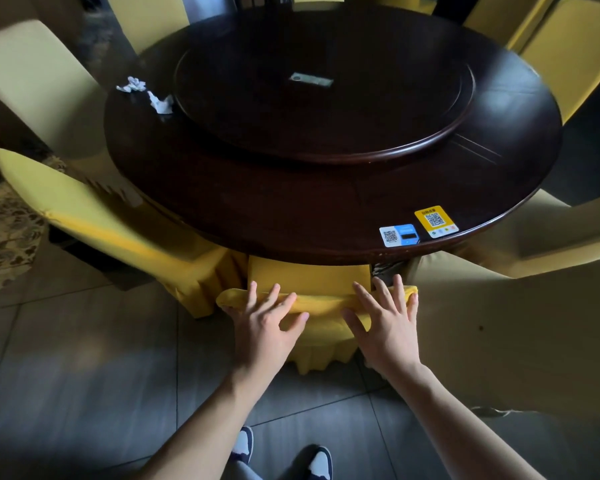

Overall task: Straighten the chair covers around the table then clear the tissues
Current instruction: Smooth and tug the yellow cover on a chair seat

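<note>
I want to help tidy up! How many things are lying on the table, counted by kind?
Crumpled white tissues: 2
QR code stickers: 2, one blue, one yellow
Small plate on the turntable's centre: 1
Total: 5

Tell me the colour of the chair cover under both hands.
Bright yellow fabric chair cover, flat beneath the left hand and right hand; head view.

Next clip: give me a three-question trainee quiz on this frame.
1. True or false: both hands rest on the top of the yellow chair cover.
2. Where do the crumpled tissues lie? A) floor B) table's far left edge C) turntable
3. Fill in: two ___ code stickers sit near the table's front edge.

Key: 1 true; 2 B; 3 QR
</note>
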